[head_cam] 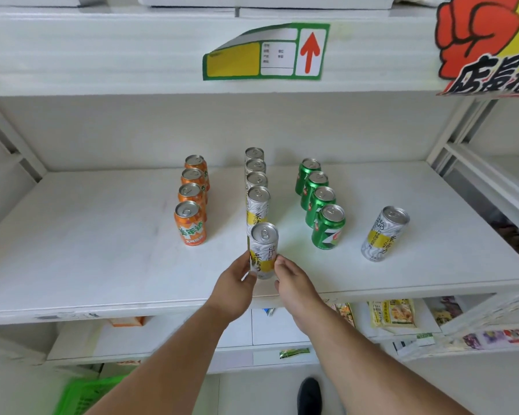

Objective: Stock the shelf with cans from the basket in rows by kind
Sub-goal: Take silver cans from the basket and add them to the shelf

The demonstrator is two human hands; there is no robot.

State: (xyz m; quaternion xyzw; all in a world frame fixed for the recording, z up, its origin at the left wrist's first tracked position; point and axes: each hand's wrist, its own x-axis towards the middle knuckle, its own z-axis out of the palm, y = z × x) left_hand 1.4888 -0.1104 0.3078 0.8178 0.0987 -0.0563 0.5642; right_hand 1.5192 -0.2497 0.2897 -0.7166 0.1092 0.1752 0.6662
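Your left hand (pixel 237 287) and right hand (pixel 292 284) meet at the front of the white shelf (pixel 87 250), and between them stands a slim white-and-yellow can (pixel 263 250), upright, at the near end of the middle row. Your left fingers curl round its lower left side and grip it; your right thumb and fingertips pinch its lower right side. The can sits just in front of the row of slim white-and-yellow cans (pixel 256 187), four deep and running toward the back. To the left of that row stands a row of four orange cans (pixel 191 202), and to the right a row of four green cans (pixel 321 199). One more slim white-and-yellow can (pixel 384 233) stands alone, well apart to the right of the green row, away from both hands. A green basket (pixel 84 395) shows blurred at the lower left, below your left forearm.
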